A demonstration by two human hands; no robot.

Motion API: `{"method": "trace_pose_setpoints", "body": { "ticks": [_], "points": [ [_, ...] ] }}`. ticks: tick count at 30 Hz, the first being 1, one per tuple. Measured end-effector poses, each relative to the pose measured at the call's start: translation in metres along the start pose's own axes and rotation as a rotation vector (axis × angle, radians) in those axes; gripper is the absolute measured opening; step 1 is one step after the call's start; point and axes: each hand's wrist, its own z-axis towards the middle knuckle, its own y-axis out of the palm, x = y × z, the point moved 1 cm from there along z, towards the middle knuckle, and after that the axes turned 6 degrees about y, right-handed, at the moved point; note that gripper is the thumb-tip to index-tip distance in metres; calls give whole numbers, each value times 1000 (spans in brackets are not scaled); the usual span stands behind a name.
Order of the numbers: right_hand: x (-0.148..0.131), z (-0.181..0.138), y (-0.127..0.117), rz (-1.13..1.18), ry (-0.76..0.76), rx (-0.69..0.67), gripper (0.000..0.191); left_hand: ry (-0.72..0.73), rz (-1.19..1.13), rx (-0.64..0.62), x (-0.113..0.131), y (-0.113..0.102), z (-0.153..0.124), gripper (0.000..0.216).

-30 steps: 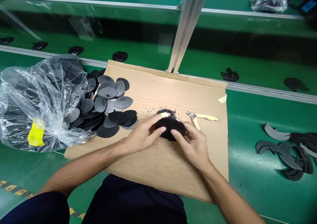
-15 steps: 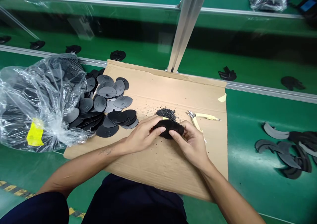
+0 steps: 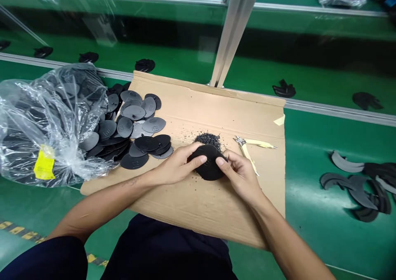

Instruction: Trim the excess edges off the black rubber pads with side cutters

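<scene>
A black oval plastic disc (image 3: 208, 166) with faint raised marks is held above the cardboard between both hands. My left hand (image 3: 182, 163) pinches its left edge, thumb on top and fingers underneath. On the opposite edge, my right hand (image 3: 239, 170) grips with its thumb on the face. Just beyond the disc lies a heap of small black plastic scraps (image 3: 208, 139), partly covered by it. Yellow-handled nippers (image 3: 247, 146) rest with their handles spread, to the right of the scraps. Many similar oval discs (image 3: 134, 125) are piled on the left.
A clear plastic bag (image 3: 62, 119) with a yellow label, full of dark discs, bulges at the left. The cardboard sheet (image 3: 201, 214) lies across the green table. Curved black and grey pieces (image 3: 355, 185) lie at right. A metal post (image 3: 235, 32) rises behind the cardboard.
The disc has tilted so its broad face now shows, where before it was seen more edge-on. Both hands still grip it. The view has shifted slightly.
</scene>
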Motion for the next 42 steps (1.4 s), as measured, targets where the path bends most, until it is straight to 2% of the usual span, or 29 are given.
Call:
{"method": "trace_pose_setpoints", "body": {
  "ticks": [5, 9, 12, 15, 19, 27, 33, 38, 42],
  "points": [
    [-1, -2, -1, -164, -55, -73, 51, 131, 201, -59, 6, 1, -3, 17],
    [-3, -6, 1, -241, -265, 9, 37, 239, 225, 106, 5, 1, -4, 27],
    [-5, -9, 4, -306, -430, 49, 20, 392, 189, 212, 6, -1, -4, 27],
    [-4, -9, 5, -383, -570, 64, 10, 492, 182, 224, 8, -2, -3, 27],
    [1, -8, 3, -438, -698, 88, 16, 539, 237, 189, 11, -2, -2, 27],
    [4, -7, 2, -445, -749, 44, 31, 613, 297, 263, 9, 1, -5, 20],
    [4, -9, 1, -491, -717, 63, 28, 603, 308, 157, 11, -1, -4, 22],
    [4, -8, 1, -459, -719, 50, 29, 620, 350, 222, 13, -2, -4, 21],
    [4, -8, 0, -479, -724, 47, 28, 624, 305, 148, 11, -3, -3, 24]
  ]
}}
